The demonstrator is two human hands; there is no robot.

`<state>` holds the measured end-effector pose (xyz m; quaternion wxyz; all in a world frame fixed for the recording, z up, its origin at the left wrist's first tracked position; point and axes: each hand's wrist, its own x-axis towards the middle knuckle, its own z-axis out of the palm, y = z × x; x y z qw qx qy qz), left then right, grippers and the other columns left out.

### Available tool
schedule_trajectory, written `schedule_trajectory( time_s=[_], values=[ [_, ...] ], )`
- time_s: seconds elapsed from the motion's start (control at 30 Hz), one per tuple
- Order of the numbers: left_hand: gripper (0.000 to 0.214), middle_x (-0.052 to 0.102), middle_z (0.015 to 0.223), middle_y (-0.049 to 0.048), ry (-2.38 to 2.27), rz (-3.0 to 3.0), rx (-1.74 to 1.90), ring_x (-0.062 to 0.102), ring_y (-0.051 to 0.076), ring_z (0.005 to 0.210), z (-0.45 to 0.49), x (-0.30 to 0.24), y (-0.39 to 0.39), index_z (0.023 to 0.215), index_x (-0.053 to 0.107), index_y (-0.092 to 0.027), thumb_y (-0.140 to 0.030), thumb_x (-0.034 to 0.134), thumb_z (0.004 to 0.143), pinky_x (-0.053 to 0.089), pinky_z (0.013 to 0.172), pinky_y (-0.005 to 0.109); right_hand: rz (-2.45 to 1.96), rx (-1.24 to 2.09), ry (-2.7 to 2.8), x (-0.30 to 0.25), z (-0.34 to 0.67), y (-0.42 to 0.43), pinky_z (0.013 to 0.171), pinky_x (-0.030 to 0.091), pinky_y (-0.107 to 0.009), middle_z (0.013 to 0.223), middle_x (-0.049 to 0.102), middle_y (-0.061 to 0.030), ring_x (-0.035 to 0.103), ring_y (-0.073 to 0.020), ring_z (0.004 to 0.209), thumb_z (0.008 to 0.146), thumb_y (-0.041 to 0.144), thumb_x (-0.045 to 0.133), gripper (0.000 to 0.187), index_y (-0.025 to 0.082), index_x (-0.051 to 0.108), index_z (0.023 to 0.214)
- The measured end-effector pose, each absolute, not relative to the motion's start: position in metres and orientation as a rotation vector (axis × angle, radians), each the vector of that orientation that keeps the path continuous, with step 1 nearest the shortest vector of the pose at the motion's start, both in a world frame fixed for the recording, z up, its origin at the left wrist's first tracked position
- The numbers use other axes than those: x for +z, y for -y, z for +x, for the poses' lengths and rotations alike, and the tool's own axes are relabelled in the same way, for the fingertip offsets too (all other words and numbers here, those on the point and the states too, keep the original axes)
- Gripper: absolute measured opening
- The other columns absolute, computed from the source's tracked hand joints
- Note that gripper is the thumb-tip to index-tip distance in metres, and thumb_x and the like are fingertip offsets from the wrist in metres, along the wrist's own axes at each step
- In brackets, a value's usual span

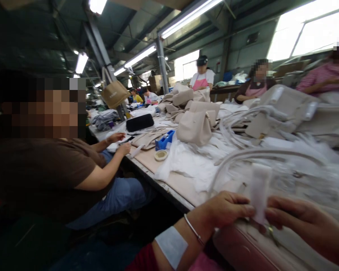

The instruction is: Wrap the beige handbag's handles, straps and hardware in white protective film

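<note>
At the lower right, my left hand (231, 209) pinches the left edge of a white translucent strip (260, 192). From the other side, the fingers of my right hand (302, 216) are closed at the strip's lower right edge. The strip stands upright between them, slightly blurred. Just below both hands lies a handbag (243, 246), reddish along its near side. A pale curved strap (260, 153) arches behind the strip. Something gold-coloured shows by my right fingertips, too blurred to name.
Beige handbags (194, 126) and clear plastic wrapping are heaped along the table (183, 184). A blue tape dispenser (164, 140), a tape roll (161, 155) and a black case (139, 122) stand further left. A co-worker (45, 173) sits close on my left; others work across the table.
</note>
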<state>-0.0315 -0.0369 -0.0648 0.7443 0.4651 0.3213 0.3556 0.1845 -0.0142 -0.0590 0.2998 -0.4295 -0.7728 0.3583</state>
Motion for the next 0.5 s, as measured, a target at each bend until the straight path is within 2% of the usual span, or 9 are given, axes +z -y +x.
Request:
schedule_trajectory(
  time_s=[0.03, 0.1, 0.27, 0.37, 0.5],
  values=[
    [0.054, 0.068, 0.076, 0.0067, -0.664, 0.992, 0.751, 0.061, 0.016, 0.069, -0.032, -0.061, 0.037, 0.086, 0.072, -0.009, -0.055, 0.082, 0.059, 0.049, 0.074, 0.030, -1.078, 1.095, 2.078, -0.049, 0.181, 0.018, 0.056, 0.051, -0.029, 0.067, 0.068, -0.0078, 0.063, -0.0206, 0.061, 0.085, 0.057, 0.057, 0.041, 0.024, 0.070, 0.066],
    [0.050, 0.070, 0.075, 0.0081, -0.643, 0.969, 0.718, 0.062, 0.015, 0.068, -0.032, -0.057, 0.033, 0.091, 0.073, -0.008, -0.049, 0.081, 0.065, 0.047, 0.070, 0.026, -1.020, 1.203, 2.061, -0.036, 0.176, 0.019, 0.059, 0.048, -0.028, 0.064, 0.064, -0.0045, 0.058, -0.0171, 0.060, 0.088, 0.052, 0.056, 0.040, 0.020, 0.065, 0.065],
    [0.044, 0.071, 0.071, 0.0094, -0.649, 0.943, 0.688, 0.062, 0.014, 0.063, -0.031, -0.061, 0.023, 0.100, 0.073, -0.007, -0.042, 0.078, 0.074, 0.045, 0.064, 0.023, -1.145, 1.154, 1.887, -0.033, 0.178, 0.018, 0.062, 0.043, -0.026, 0.066, 0.061, -0.0013, 0.053, -0.0131, 0.062, 0.090, 0.041, 0.054, 0.031, 0.016, 0.064, 0.074],
    [0.039, 0.071, 0.071, 0.0084, -0.620, 0.956, 0.668, 0.061, 0.013, 0.062, -0.031, -0.062, 0.022, 0.095, 0.072, -0.008, -0.042, 0.077, 0.076, 0.045, 0.062, 0.022, -1.136, 1.307, 1.786, -0.032, 0.174, 0.021, 0.059, 0.043, -0.025, 0.068, 0.064, -0.0014, 0.054, -0.0126, 0.061, 0.087, 0.044, 0.060, 0.031, 0.015, 0.064, 0.077],
    [0.036, 0.071, 0.073, 0.0076, -0.589, 0.983, 0.646, 0.062, 0.012, 0.064, -0.035, -0.062, 0.018, 0.086, 0.072, -0.009, -0.043, 0.076, 0.077, 0.046, 0.064, 0.021, -1.075, 1.518, 1.638, -0.031, 0.164, 0.018, 0.059, 0.045, -0.026, 0.070, 0.069, -0.0025, 0.060, -0.0151, 0.063, 0.072, 0.045, 0.077, 0.033, 0.016, 0.063, 0.075]
  ],
)
